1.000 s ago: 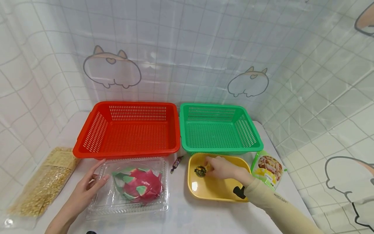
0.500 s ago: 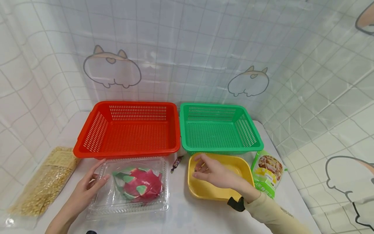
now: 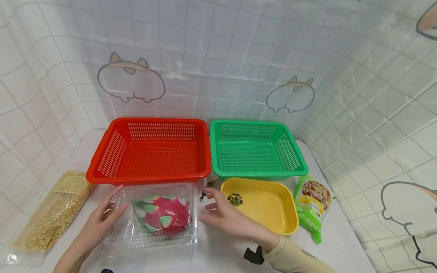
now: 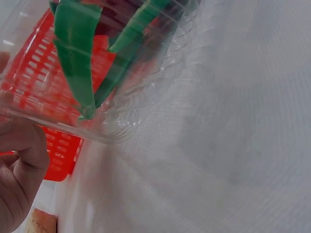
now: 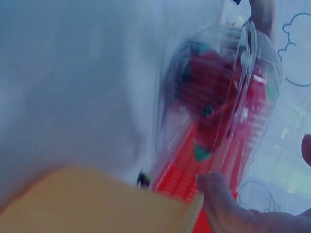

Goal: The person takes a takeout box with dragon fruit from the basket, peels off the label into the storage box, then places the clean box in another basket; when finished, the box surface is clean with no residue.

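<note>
A clear plastic clamshell box [image 3: 150, 239] with a pink and green dragon fruit [image 3: 170, 216] inside lies on the white table. My left hand [image 3: 97, 227] grips its left edge, thumb over the lid and index finger reaching to the far corner. In the left wrist view, the curled fingers [image 4: 22, 141] show at the box's edge. Between the box and the yellow basin [image 3: 263, 204], my right hand [image 3: 232, 220] hovers with loosely spread fingers and holds nothing. A small wrapped candy [image 3: 206, 190] lies just beyond its fingertips.
A red basket [image 3: 157, 159] and a green basket [image 3: 246, 157] stand side by side at the back. On the left lies a bag of yellow kernels [image 3: 54, 212]. A green snack packet [image 3: 312, 201] lies to the right of the basin. Tiled-pattern sheeting rises behind.
My right hand has come out of the yellow basin and moved left toward the clamshell box. The basin has shifted slightly to the right. My left hand has stayed put.
</note>
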Motion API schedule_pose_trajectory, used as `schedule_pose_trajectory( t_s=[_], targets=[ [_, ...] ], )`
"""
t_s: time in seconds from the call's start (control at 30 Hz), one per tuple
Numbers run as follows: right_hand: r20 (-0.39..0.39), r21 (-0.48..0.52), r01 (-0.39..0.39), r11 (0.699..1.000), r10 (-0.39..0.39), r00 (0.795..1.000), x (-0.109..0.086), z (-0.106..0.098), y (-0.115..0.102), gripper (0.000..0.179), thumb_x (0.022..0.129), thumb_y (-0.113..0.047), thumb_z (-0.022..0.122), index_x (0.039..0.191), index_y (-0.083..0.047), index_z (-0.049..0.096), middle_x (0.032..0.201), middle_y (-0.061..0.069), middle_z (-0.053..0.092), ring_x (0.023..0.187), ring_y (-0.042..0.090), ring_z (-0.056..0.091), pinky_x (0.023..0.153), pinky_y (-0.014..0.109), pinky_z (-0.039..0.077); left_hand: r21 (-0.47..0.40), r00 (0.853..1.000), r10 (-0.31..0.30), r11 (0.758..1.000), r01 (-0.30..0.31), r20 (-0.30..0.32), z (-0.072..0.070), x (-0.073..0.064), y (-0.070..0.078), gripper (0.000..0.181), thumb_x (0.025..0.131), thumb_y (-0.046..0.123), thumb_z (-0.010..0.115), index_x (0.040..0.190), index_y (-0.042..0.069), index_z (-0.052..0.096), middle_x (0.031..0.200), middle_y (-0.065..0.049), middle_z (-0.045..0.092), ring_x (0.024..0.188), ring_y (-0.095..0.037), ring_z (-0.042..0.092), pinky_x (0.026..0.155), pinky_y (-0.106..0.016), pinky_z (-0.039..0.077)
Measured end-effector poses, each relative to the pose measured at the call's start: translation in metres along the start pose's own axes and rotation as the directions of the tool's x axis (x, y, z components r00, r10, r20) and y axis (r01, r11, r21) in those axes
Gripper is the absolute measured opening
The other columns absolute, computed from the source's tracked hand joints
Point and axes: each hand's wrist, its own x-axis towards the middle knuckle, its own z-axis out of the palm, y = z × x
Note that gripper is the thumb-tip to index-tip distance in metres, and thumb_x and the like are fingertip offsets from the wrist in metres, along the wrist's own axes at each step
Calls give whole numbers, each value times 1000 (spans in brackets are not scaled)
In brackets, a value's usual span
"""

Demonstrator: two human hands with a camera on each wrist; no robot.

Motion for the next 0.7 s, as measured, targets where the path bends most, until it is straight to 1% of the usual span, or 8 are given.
schedule_pose_trajectory(
  t_s=[0.1,0.2,0.37,0.43,0.5,0.6,0.7],
  targets=[
    [3,11,12,1000,-12,1000,7,8,1,79,95,-34,68,156,-15,21,150,12,35,129,32,51,105,43,47,-3,1000,12,1000,-12,-12,0,0,0,68,103,33,54,161,25,17,98,-8,46,73,-16,48,58,-25,38],
    [4,12,21,1000,-21,1000,15,16,3,81,95,-35,68,157,-16,19,147,12,38,125,27,53,101,38,49,-4,1000,21,1000,-21,-21,1,-1,0,69,103,33,54,161,25,18,97,-8,45,72,-15,48,58,-25,38],
    [-8,42,23,999,-22,1000,27,29,10,79,94,-35,70,156,-24,23,132,9,44,108,20,57,84,26,53,-1,1000,2,1000,-2,-11,0,-1,0,71,103,34,54,161,22,14,99,-9,46,73,-15,49,59,-25,39],
    [-10,49,27,998,-27,1000,30,32,12,78,93,-35,70,155,-28,23,127,9,43,102,20,57,79,26,53,0,1000,-10,1000,10,-3,0,-1,0,72,103,35,53,161,21,13,100,-10,46,74,-15,49,59,-25,40],
    [-19,53,35,998,-34,999,33,35,13,79,93,-35,71,155,-29,22,123,9,43,95,19,58,76,25,53,0,1000,-17,1000,17,3,0,-1,0,73,103,36,53,161,20,12,100,-10,47,75,-14,49,60,-25,40],
    [-28,66,35,997,-33,999,34,38,14,82,93,-35,71,156,-29,19,118,8,43,90,18,58,75,25,52,-2,1000,-22,1000,22,6,-1,-1,0,73,103,36,53,161,19,13,100,-9,47,75,-14,49,60,-25,40],
    [-32,95,26,995,-23,999,34,40,14,84,93,-32,71,157,-29,17,115,9,44,88,18,57,74,25,52,-4,999,-32,999,32,8,-1,-1,-1,72,103,37,53,161,17,14,101,-9,46,75,-13,50,60,-25,40]
  ],
)
